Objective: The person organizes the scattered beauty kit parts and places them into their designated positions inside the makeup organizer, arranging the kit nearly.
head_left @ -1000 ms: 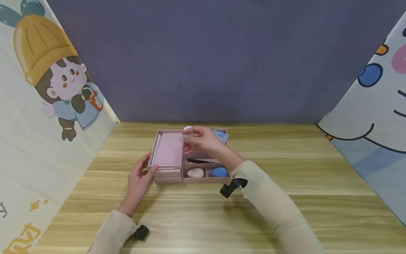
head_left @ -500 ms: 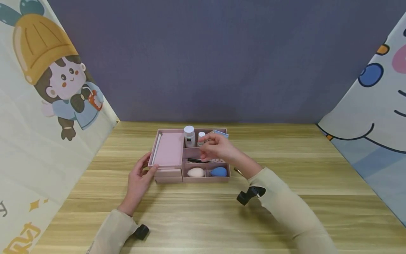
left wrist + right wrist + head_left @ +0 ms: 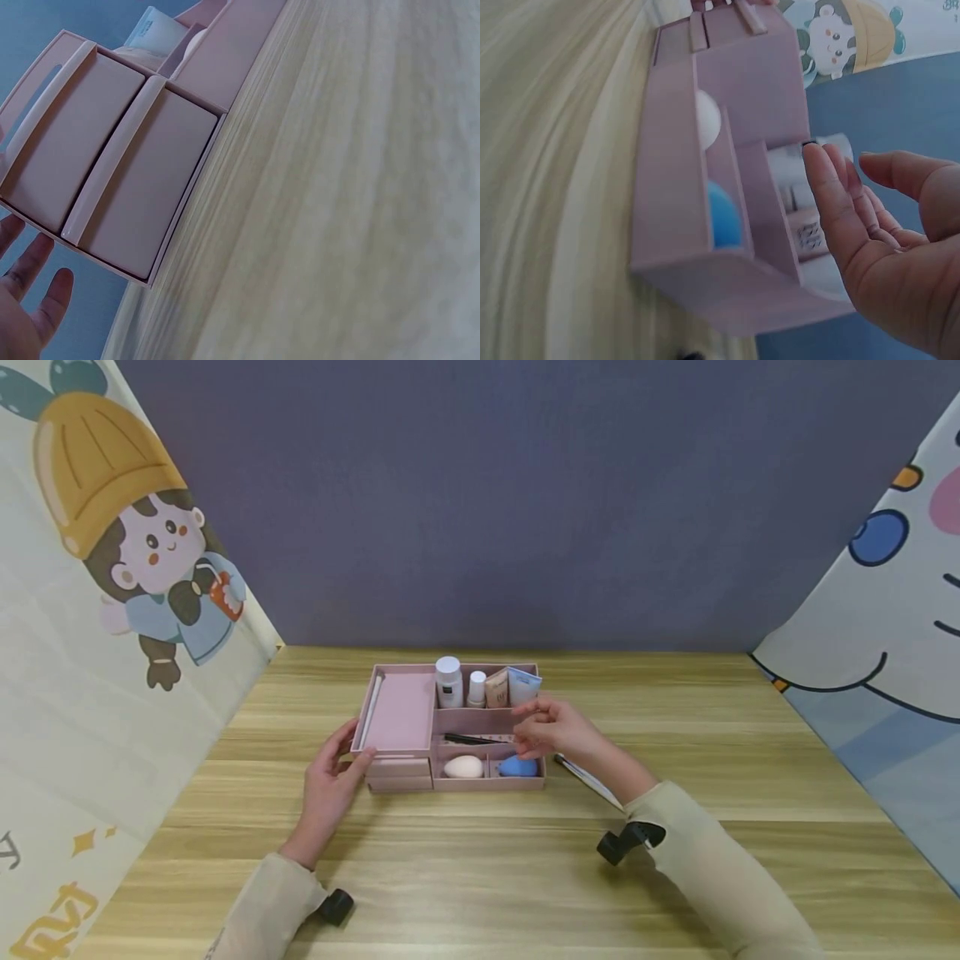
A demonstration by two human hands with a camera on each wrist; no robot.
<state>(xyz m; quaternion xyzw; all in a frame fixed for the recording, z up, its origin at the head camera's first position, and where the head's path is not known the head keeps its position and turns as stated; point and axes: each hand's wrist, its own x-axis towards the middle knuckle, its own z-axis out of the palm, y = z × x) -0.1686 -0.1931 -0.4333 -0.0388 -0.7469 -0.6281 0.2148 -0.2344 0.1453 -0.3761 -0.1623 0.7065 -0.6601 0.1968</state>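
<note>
A pink makeup organizer (image 3: 401, 714) stands on the table. My left hand (image 3: 330, 785) holds its front left corner, thumb at the front rim and fingers along the side wall. In the left wrist view two drawers (image 3: 154, 180) face forward, both closed. My right hand (image 3: 558, 731) hovers over the right end, fingers loosely bent, thumb apart from them in the right wrist view. The back compartment holds a white bottle (image 3: 449, 683), a smaller bottle (image 3: 477, 689), a beige tube (image 3: 497, 690) and a blue tube (image 3: 523, 687). A black pen (image 3: 471, 739) lies in the middle section.
A white makeup sponge (image 3: 463, 767) and a blue one (image 3: 516, 766) sit in the front compartments. A thin white stick (image 3: 371, 714) lies in the top tray. Right of the organizer, a makeup brush (image 3: 588, 782) lies on the wooden table (image 3: 465, 868). A dark panel (image 3: 510, 510) rises behind.
My right hand has moved right from over the white bottle to the organizer's right end, uncovering the bottles, tubes and the brush on the table. My left hand has stayed in place.
</note>
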